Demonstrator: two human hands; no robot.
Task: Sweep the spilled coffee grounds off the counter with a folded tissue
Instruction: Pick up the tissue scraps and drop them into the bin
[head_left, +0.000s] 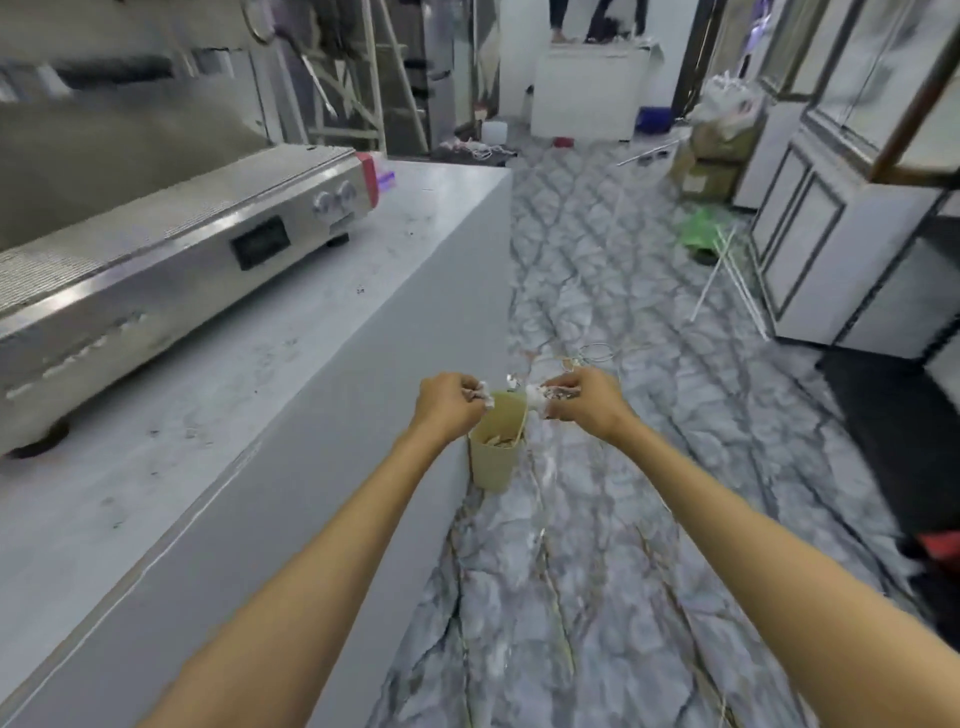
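Both my arms reach out past the counter's edge, over a small beige bin (493, 462) that stands on the floor against the counter side. My left hand (449, 402) pinches a crumpled white tissue piece (480, 397) above the bin's rim. My right hand (582, 402) pinches another crumpled white tissue piece (540, 397) just to the right. The two pieces are apart, with a gap between them. Dark coffee grounds (358, 292) lie scattered as specks on the pale marble counter (291, 364) to my left.
A steel espresso machine (171, 270) stands on the counter's left part. The marble-patterned floor (597, 519) runs ahead, with loose rods (722, 270), a green bag (698, 234), boxes (711, 166) and a white cabinet (831, 234) on the right. A person's legs show far back.
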